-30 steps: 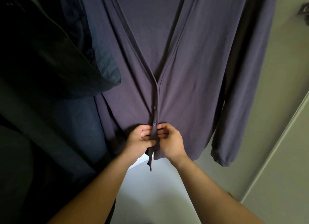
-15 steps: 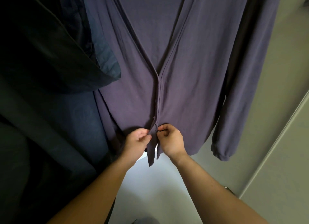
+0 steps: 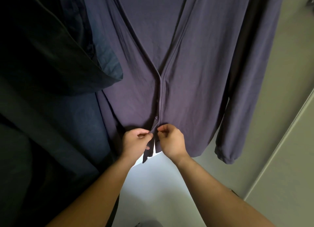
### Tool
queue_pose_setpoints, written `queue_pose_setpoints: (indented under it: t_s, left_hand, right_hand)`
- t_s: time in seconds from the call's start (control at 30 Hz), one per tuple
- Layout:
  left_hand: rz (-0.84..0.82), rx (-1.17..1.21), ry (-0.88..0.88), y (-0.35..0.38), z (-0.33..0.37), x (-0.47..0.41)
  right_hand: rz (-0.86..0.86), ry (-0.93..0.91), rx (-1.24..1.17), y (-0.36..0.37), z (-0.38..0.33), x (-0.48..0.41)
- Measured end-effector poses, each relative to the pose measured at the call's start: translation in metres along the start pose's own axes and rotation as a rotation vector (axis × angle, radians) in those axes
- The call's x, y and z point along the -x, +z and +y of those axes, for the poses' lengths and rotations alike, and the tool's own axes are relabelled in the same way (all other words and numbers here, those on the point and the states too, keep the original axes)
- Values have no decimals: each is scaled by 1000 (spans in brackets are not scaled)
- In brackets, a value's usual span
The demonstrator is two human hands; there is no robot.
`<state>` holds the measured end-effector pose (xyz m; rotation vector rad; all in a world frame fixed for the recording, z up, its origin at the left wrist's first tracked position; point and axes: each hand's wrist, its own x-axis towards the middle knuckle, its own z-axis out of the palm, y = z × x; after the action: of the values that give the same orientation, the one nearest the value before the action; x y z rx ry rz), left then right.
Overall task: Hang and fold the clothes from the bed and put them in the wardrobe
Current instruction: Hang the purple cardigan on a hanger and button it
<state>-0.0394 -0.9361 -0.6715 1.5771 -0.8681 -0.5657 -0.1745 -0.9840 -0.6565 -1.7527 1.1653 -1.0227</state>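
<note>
While the cardigan (image 3: 203, 74) hangs, left hand (image 3: 134, 142) and right hand (image 3: 171, 140) pinch it.

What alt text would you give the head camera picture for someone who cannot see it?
A person's left hand and right hand pinch the front edges of a hanging purple cardigan near its hem, just below its fastened buttons. Dark clothes hang to the left; a pale wall is on the right.

Pale floor (image 3: 158, 189) below, with a dim grey shape (image 3: 149, 224) at its near edge
</note>
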Motion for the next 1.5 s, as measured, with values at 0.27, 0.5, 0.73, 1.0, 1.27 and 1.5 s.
queue_pose_setpoints:
  t_s: [0.27, 0.5, 0.73, 1.0, 1.27, 1.5]
  left_hand:
    - [-8, 76, 46, 1, 3, 2]
    - [-22, 141, 18, 4, -2, -2]
    - [-20, 113, 20, 3, -5, -3]
    - [-22, 170, 15, 4, -1, -1]
    - [-2, -34, 63, -2, -7, -10]
    - [114, -100, 53, 6, -5, -15]
  right_hand:
    - [102, 39, 45, 4, 1, -4]
    - [51, 40, 53, 7, 3, -5]
    - [30, 10, 36, 9, 3, -3]
    - [69, 3, 58, 12, 5, -7]
    - [31, 35, 35, 13, 8, -5]
    - [17, 51, -18, 14, 4, 2]
